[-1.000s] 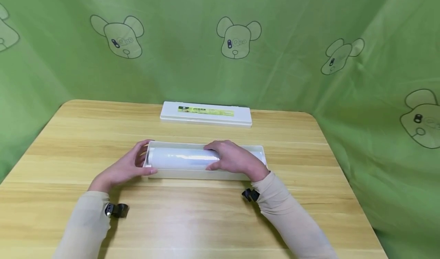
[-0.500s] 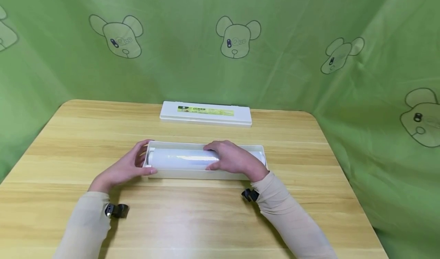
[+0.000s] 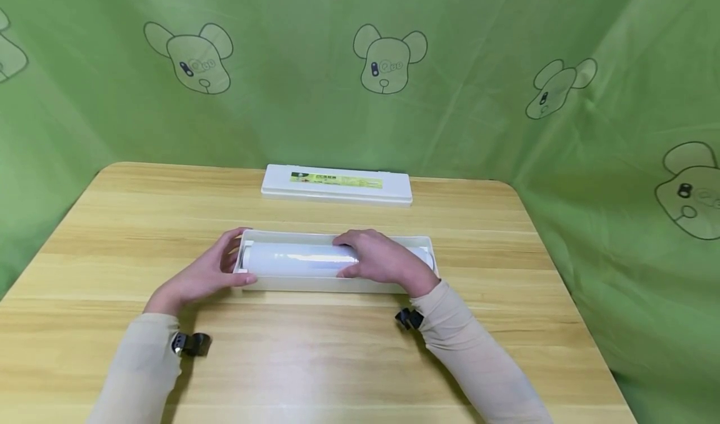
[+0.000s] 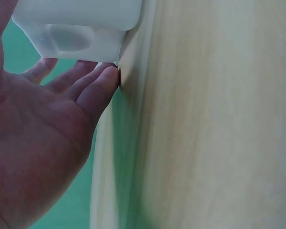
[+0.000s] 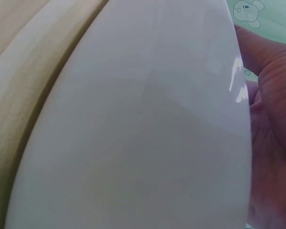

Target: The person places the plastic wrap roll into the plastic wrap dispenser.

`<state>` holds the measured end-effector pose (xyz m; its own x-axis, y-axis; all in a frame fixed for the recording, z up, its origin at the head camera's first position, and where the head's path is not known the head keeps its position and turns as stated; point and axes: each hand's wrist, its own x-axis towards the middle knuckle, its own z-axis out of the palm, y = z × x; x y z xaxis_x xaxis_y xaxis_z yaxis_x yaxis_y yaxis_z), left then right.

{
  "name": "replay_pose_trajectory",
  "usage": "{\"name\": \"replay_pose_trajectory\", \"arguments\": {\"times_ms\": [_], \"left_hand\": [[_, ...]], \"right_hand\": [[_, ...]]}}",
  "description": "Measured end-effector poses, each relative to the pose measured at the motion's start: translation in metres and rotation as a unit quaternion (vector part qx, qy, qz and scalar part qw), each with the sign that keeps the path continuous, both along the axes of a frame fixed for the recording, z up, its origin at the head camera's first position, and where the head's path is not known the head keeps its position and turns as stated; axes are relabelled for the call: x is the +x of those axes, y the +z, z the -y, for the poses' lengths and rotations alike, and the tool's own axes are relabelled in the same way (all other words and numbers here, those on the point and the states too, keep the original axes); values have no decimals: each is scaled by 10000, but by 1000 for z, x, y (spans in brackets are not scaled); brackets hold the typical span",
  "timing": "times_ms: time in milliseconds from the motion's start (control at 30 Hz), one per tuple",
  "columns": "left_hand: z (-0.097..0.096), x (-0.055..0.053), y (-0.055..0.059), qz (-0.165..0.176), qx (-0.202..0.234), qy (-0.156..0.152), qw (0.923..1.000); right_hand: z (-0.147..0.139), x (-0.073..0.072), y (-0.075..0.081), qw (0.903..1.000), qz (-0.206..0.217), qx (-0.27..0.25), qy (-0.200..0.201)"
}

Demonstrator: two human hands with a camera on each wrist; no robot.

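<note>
A roll of cling film lies lengthwise in a long, white, lidless box at mid-table. My left hand holds the box's left end, thumb along the front wall and index finger at the back corner. In the left wrist view, the fingertips of the left hand are at the lower edge of the box's end wall. Over the right half of the roll, my right hand grips it with thumb in front and fingers behind. The box's long wall covers most of the right wrist view, partly hiding the right hand.
Behind the box, a white lid with a yellow-green label lies near the far edge of the wooden table. Green curtains with mouse drawings stand close around the back and sides.
</note>
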<state>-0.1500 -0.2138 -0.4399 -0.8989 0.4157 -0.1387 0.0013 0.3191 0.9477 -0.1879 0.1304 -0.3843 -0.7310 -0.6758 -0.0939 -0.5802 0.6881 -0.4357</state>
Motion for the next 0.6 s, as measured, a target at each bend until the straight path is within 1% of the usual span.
{"name": "replay_pose_trajectory", "arguments": {"times_ms": [133, 233, 333, 500, 600], "left_hand": [[1, 0, 0, -44, -20, 1, 10000], [0, 0, 1, -13, -9, 31, 10000], [0, 0, 1, -21, -1, 3, 10000], [0, 0, 1, -49, 27, 6, 10000], [0, 0, 1, -52, 61, 14, 10000]], "right_hand": [[0, 0, 0, 10000, -41, 59, -24], [0, 0, 1, 9999, -35, 133, -6], [-3, 0, 6, 9998, 34, 178, -15], [-11, 0, 18, 9997, 222, 63, -116], [-17, -2, 21, 9993, 319, -103, -134]]}}
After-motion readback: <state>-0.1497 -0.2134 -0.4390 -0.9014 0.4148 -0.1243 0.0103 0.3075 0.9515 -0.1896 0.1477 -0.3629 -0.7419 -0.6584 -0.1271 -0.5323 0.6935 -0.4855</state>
